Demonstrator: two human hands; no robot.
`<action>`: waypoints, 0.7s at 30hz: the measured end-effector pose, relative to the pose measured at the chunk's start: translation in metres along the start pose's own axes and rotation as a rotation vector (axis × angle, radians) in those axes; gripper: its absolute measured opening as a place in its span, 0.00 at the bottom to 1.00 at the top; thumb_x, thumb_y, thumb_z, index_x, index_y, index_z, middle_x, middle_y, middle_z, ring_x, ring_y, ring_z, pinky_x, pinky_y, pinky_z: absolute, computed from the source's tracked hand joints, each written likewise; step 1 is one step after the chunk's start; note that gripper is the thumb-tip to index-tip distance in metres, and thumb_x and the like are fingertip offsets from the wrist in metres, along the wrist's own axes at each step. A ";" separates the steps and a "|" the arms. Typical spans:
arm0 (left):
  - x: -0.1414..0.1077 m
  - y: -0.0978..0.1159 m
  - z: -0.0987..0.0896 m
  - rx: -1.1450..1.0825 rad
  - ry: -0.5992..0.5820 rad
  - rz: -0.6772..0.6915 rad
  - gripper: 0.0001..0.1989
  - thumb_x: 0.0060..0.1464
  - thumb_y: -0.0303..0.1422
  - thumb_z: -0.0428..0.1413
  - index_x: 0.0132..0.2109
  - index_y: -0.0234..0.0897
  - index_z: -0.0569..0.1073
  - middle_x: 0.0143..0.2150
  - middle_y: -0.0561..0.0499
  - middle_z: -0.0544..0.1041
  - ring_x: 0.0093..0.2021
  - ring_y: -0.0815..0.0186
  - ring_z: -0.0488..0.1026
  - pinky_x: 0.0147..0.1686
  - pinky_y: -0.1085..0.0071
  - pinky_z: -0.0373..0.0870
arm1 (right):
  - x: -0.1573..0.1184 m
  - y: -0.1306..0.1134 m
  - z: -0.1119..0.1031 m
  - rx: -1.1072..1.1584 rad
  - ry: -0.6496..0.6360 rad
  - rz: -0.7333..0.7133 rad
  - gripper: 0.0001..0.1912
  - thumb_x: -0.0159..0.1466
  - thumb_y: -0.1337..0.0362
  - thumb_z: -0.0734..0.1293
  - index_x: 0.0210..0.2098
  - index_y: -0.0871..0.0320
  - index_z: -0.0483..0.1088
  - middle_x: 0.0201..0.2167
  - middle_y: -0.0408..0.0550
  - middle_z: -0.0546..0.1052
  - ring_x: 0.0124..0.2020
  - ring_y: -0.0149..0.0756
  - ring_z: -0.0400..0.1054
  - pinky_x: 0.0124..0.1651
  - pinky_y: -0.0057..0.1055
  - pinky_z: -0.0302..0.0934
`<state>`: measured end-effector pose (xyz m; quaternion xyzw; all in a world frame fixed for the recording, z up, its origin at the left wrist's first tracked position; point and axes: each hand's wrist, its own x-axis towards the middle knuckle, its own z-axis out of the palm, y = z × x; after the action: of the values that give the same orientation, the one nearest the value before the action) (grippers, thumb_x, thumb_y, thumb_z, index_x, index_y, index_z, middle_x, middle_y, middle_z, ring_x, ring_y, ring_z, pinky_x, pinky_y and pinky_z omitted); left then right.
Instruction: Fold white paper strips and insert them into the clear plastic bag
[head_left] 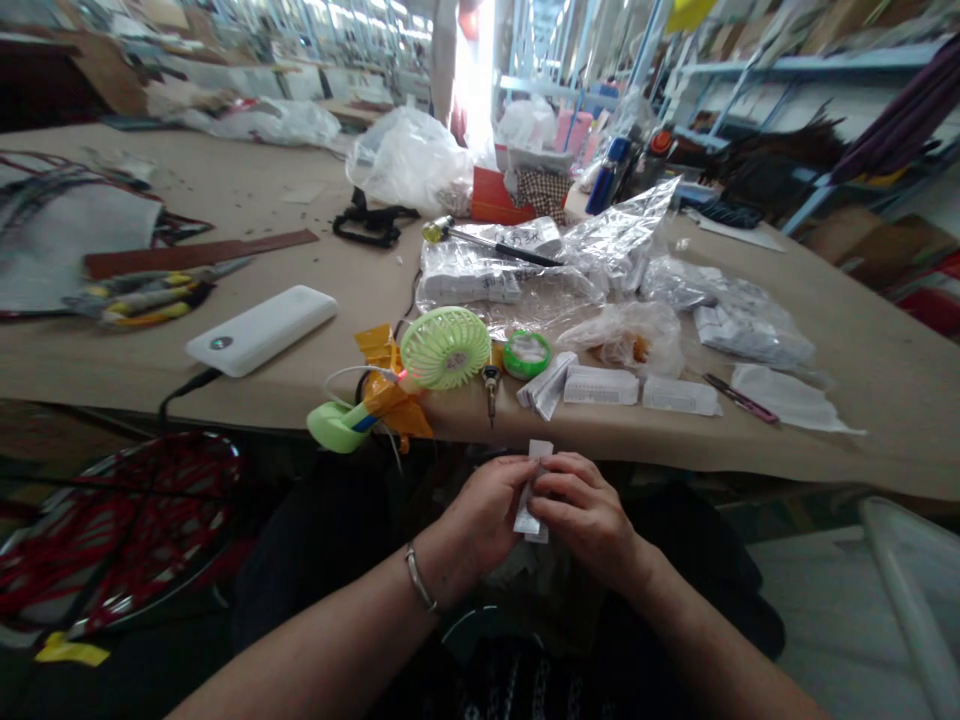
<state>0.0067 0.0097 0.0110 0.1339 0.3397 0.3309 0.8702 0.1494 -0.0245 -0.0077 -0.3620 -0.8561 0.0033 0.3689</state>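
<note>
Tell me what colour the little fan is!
The little fan is pale green. It shows best in the head camera view.

1. White rectangular power bank [261,330] on tan paper-covered table [225,190], black cable attached.
2. Pale green handheld mini fan [445,348], yellow-orange tape beside.
3. Green tape roll [526,354].
4. Crinkled clear plastic bags [510,300].

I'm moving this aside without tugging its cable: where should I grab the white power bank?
Pinch the white power bank across its long edges, from above, toward the end away from the black cable: it lies flat and slim, the cable leaving its other end.
</note>
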 end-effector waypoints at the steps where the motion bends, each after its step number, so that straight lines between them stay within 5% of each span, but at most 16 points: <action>1: 0.000 0.000 0.000 -0.004 0.001 0.003 0.03 0.42 0.23 0.57 0.29 0.27 0.74 0.24 0.49 0.74 0.21 0.73 0.68 0.20 0.78 0.60 | 0.001 0.000 -0.001 0.002 -0.010 -0.003 0.07 0.62 0.70 0.63 0.35 0.53 0.72 0.36 0.45 0.76 0.49 0.38 0.65 0.52 0.41 0.61; 15: -0.002 -0.003 -0.004 0.044 0.016 0.072 0.04 0.48 0.25 0.57 0.34 0.27 0.73 0.29 0.46 0.75 0.24 0.71 0.71 0.23 0.78 0.64 | 0.000 -0.002 -0.002 0.106 -0.041 0.034 0.11 0.60 0.69 0.65 0.43 0.55 0.69 0.40 0.48 0.75 0.51 0.42 0.64 0.53 0.45 0.61; 18: -0.007 0.001 -0.003 0.108 0.006 0.055 0.06 0.51 0.28 0.55 0.36 0.28 0.72 0.27 0.46 0.75 0.23 0.69 0.71 0.23 0.75 0.66 | -0.005 -0.002 -0.003 0.214 0.087 0.208 0.14 0.58 0.65 0.67 0.45 0.56 0.68 0.42 0.51 0.73 0.51 0.45 0.63 0.52 0.46 0.61; 21: -0.013 0.005 -0.001 0.172 -0.060 -0.041 0.07 0.54 0.31 0.53 0.38 0.30 0.71 0.24 0.49 0.73 0.21 0.68 0.71 0.24 0.71 0.69 | -0.007 0.005 -0.003 0.470 0.205 0.566 0.12 0.59 0.63 0.65 0.44 0.55 0.67 0.41 0.50 0.73 0.46 0.41 0.67 0.49 0.41 0.63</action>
<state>-0.0035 0.0042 0.0191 0.2108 0.3435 0.2783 0.8718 0.1575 -0.0258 -0.0111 -0.4880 -0.6568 0.2651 0.5101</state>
